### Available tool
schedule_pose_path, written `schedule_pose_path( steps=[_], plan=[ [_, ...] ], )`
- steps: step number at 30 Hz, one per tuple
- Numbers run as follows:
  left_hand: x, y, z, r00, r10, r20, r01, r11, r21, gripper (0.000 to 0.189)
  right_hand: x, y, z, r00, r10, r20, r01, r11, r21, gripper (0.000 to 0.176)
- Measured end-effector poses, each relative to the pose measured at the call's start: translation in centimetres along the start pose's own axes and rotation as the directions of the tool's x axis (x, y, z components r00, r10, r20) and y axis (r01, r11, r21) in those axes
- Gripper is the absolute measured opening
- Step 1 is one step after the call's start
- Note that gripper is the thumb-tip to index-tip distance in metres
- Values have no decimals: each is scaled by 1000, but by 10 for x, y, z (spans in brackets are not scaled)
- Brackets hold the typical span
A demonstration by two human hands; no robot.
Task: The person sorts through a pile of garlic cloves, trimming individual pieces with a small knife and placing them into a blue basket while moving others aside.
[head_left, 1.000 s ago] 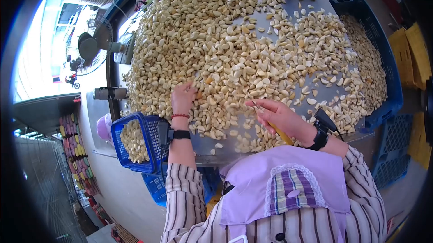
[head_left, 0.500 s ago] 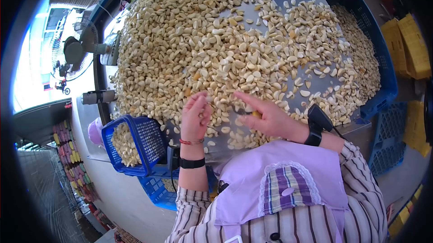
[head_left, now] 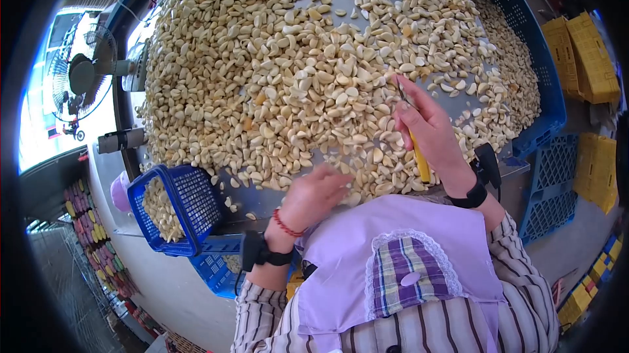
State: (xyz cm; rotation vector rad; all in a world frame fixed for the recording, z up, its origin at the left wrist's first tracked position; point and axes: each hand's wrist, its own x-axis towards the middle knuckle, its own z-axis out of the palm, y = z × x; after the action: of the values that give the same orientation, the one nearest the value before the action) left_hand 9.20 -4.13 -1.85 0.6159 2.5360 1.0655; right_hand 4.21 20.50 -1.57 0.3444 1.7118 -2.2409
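Pale, peeled garlic cloves (head_left: 262,71) cover the metal table in a thick heap. My right hand (head_left: 432,133) is closed around a small knife with a yellow handle (head_left: 420,162). Its short, dark blade points up and away, over the cloves. Low at the table's near edge, my left hand (head_left: 313,197) is by the closest cloves, its fingers pointing right and smeared by motion. Whether it holds a clove is not visible.
A blue basket (head_left: 198,199) with cloves stands at the table's left corner, another blue crate (head_left: 213,274) below it. On the right is a large blue crate (head_left: 547,84) of cloves, with yellow crates (head_left: 593,58) beyond. A fan (head_left: 85,74) stands at left.
My right hand has moved up and right, and the knife now shows clearly in it. My left hand has dropped toward the near edge and turned to point right. The view has shifted slightly.
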Motion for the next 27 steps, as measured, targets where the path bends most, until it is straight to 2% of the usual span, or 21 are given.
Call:
schedule_pose_path(
  steps=[1,2,4,6,8,9,10,12,14,16,17,18,20,22,24,25,27],
  plan=[
    [2,2,6,992,89,88,-93,995,43,18,-1,1,-1,1000,0,-1,0,1000,-2,50],
    [5,3,11,991,96,89,-99,994,41,18,-1,1,-2,1000,10,1,-10,1000,-16,50],
    [15,3,18,893,225,389,-328,918,224,18,-4,1,-5,1000,24,-10,-24,999,-38,50],
    [23,-12,30,872,271,407,-375,904,202,18,-4,0,-4,999,32,-3,-32,999,4,50],
    [35,-26,32,911,355,209,-392,902,179,12,-4,-5,-6,999,31,-5,-31,999,-11,51],
    [42,-33,24,928,325,185,-366,890,271,15,-6,-5,-7,1000,18,-24,-18,1000,-10,50],
    [46,-36,16,925,330,190,-372,889,267,15,-6,-6,-9,999,3,-45,-3,1000,-10,49],
    [49,-37,6,992,113,-58,-109,991,74,25,-7,-5,-18,997,-6,-79,9,999,33,48],
    [46,-23,-5,992,58,-115,-52,997,53,28,-9,-6,-25,995,-16,-101,24,997,73,46],
    [36,-15,-12,989,141,45,-144,988,64,30,-12,-6,-30,991,4,-135,3,998,55,46],
    [26,-26,-6,956,210,204,-235,966,105,33,-12,-3,-31,987,15,-159,-6,998,60,46],
    [21,-25,-1,957,206,204,-230,968,103,33,-12,-2,-31,987,20,-157,-11,998,60,46],
    [17,-16,15,797,384,465,-463,884,64,27,-14,1,-31,989,54,-136,-46,997,65,46],
    [18,-14,20,803,387,453,-464,883,67,26,-10,5,-26,991,51,-123,-43,997,61,44],
    [23,-21,22,874,319,366,-436,848,301,24,-8,5,-21,993,39,-110,-33,998,59,43],
    [32,-25,15,921,196,337,-350,798,491,23,-8,3,-20,994,39,-101,-33,998,57,43],
    [43,-54,1,980,198,18,-198,964,180,28,-9,3,-20,995,37,-95,-31,998,58,43]
  ],
)
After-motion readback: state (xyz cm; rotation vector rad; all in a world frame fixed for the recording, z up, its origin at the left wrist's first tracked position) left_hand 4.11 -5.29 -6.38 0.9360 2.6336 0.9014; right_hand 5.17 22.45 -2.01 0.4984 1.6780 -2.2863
